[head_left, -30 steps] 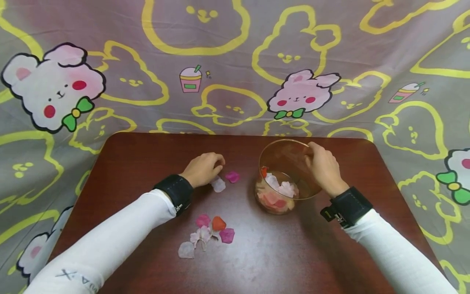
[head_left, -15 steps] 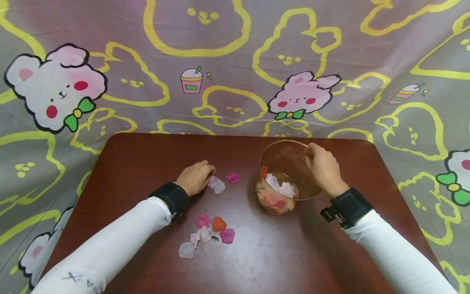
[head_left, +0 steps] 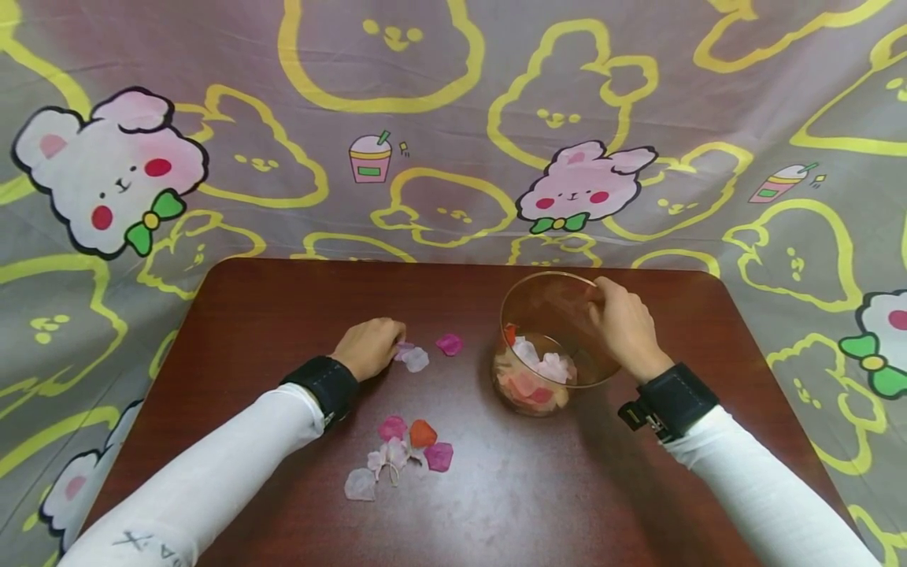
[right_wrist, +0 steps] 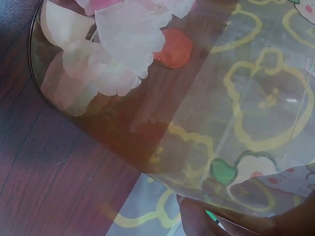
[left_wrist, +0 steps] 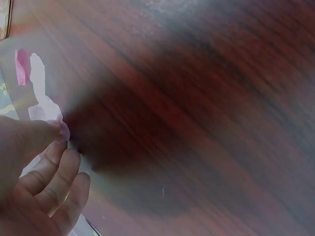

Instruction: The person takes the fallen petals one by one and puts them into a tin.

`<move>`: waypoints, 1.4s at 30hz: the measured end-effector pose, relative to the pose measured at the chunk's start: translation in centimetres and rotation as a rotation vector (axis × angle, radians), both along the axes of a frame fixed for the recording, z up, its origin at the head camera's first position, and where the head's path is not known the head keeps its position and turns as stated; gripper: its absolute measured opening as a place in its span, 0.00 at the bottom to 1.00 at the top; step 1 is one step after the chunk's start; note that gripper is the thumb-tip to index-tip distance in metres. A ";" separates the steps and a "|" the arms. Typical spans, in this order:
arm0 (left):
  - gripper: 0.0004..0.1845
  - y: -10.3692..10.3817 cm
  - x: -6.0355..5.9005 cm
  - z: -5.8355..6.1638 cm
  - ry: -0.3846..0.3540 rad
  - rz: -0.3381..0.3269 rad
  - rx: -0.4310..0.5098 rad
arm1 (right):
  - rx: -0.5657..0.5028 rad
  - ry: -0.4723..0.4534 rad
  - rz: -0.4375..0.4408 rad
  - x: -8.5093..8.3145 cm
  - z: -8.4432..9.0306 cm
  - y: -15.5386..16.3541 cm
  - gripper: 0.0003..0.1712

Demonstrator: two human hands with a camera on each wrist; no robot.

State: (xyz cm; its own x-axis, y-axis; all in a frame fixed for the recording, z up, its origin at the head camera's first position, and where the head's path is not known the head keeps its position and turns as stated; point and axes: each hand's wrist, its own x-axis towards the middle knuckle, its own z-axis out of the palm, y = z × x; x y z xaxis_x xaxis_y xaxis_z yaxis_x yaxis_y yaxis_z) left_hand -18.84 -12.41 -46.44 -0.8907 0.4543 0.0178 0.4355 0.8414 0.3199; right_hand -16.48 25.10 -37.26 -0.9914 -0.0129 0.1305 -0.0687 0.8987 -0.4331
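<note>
My left hand [head_left: 368, 348] is low over the table, thumb and fingertips pinching a pale lilac petal [left_wrist: 64, 132] in the left wrist view. Right beside it lies a whitish petal [head_left: 416, 360], and a magenta petal [head_left: 449, 345] sits a little farther right. With my right hand [head_left: 627, 324] I grip the rim of a wide-mouthed clear glass jar [head_left: 560, 303], which leans on the table. White, pink and orange petals [head_left: 542, 370] fill its bottom. In the right wrist view an orange petal [right_wrist: 176, 48] shows through the glass, by several white ones.
Nearer on the brown wooden table [head_left: 538, 504] is a loose group: a pink petal [head_left: 392, 428], an orange-red petal [head_left: 423, 433], a magenta petal [head_left: 438, 457], pale pink flowers [head_left: 388, 454] and a white petal [head_left: 360, 484]. A cartoon-print cloth [head_left: 439, 94] hangs behind.
My left hand has drawn back left and nearer; the pale petals beside it show more and have shifted slightly left. My right hand and the jar stay in place.
</note>
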 end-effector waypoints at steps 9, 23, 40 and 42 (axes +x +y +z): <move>0.12 -0.8 -0.7 0.6 -0.002 0.026 0.005 | 0.001 0.002 -0.005 -0.1 -0.1 0.0 0.08; 0.06 -0.7 -2.0 5.5 0.004 0.039 0.007 | 0.005 -0.002 -0.008 -0.1 -0.1 0.1 0.09; 0.09 3.1 -3.7 12.6 0.095 -0.026 -0.004 | 0.004 0.005 -0.009 0.0 -0.3 0.0 0.10; 0.09 3.7 -3.9 13.4 0.111 -0.034 -0.004 | 0.004 0.006 -0.007 0.1 -0.3 0.0 0.10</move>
